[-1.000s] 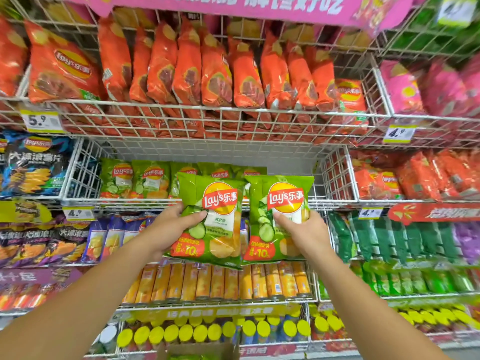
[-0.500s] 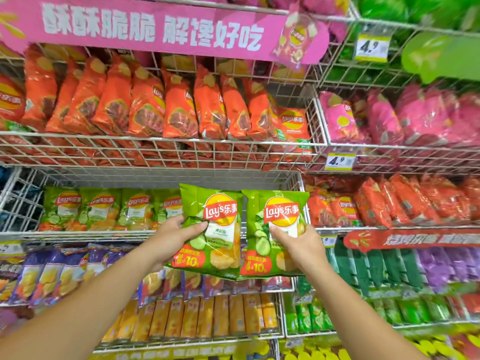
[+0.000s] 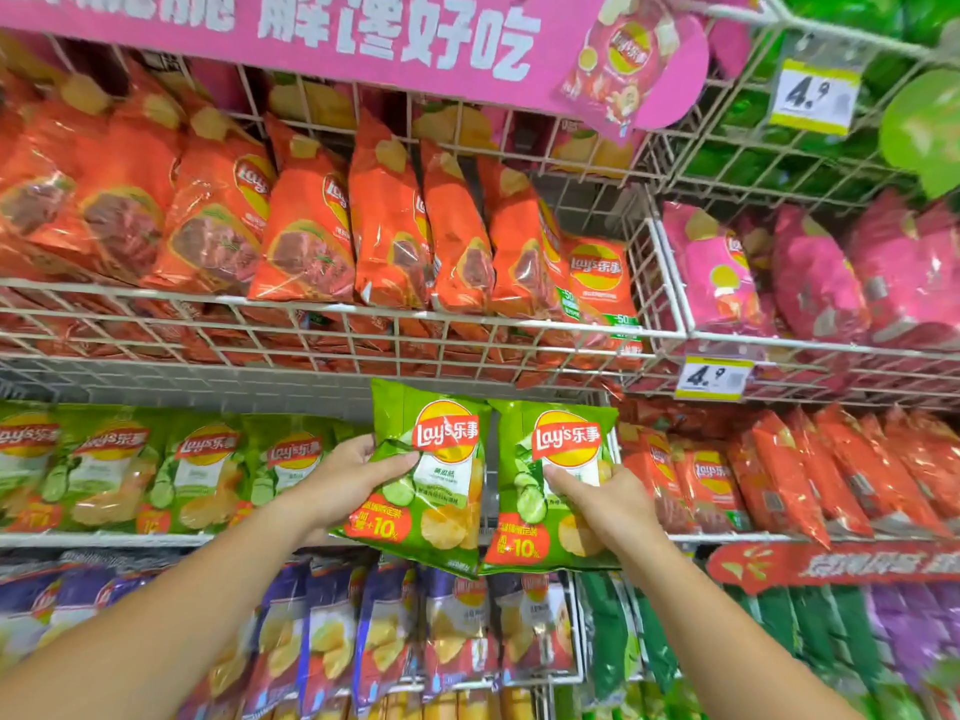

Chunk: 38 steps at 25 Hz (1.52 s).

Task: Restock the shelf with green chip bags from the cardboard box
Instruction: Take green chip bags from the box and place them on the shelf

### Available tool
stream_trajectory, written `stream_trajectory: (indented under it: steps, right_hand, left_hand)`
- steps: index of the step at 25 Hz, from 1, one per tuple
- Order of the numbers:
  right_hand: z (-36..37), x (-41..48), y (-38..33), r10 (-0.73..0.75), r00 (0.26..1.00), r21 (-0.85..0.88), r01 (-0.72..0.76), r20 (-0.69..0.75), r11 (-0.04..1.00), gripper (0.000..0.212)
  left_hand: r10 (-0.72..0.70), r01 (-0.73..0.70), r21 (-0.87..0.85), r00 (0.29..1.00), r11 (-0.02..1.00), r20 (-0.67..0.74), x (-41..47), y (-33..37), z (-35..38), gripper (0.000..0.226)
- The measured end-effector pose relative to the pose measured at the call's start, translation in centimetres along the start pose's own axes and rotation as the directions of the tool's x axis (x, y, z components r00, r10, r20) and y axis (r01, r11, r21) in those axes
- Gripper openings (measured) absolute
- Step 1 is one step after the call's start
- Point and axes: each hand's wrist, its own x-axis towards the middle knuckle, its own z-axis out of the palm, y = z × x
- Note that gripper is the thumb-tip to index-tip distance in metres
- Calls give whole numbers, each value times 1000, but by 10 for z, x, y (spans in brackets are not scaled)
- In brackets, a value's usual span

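Two green chip bags are up in front of us, side by side and touching along their inner edges: the left bag (image 3: 434, 491) and the right bag (image 3: 558, 501), both label-out, the left one tipped a little. Our left hand (image 3: 345, 480) pinches its bag at the side, thumb across the front. Our right hand (image 3: 602, 504) grips the other from its lower right, thumb on the cucumber picture. So both hands are full, with nothing spare.

The bags hang just in front of the shelf (image 3: 104, 538), at its right end, where the row of green bags (image 3: 208, 470) stops. That looks like our slot, though the bags we're carrying hide most of it.

To do this well, we lift the bottom edges over the front rail first, then slide each bag in beside the last one, logo forward and standing like its neighbours. These bags look puffy and slick, so we want a light grip and no squeezing, or the chips get crushed.

We should watch the right side too. The red bags (image 3: 779, 475) sit just beyond, and our right bag mustn't stray in among them. The wire basket (image 3: 467, 324) overhead hangs low, so we go in under it, not up. The cardboard box is out of sight.
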Motion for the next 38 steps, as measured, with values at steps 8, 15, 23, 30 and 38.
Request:
stream_trajectory:
  steps: [8,15,23,30,38]
  right_hand:
    - [59,105,11,67,995,-58,-63,77,996,66]
    - [79,155,41,195,979,-117,-188,51,975,121]
    - [92,173,74,237,969,-116,-228,70,967,72]
    - [97,191,86,328,914,-115,-308,241,944,61]
    - [90,182,75,191,971,-366,-127,146,922,76]
  left_hand:
    - [-147,151,86,988,985,-49,115,-36,-20,82]
    - [-124,143,232,988,962,-93,178,-79,-7,89]
    - [-225,248,281,968,927,-114,195,-108,25,40]
    - [-213,270,262,951,926,-226,197,-112,28,36]
    - [-128,231,590,969,774,-212,175,-75,31,25]
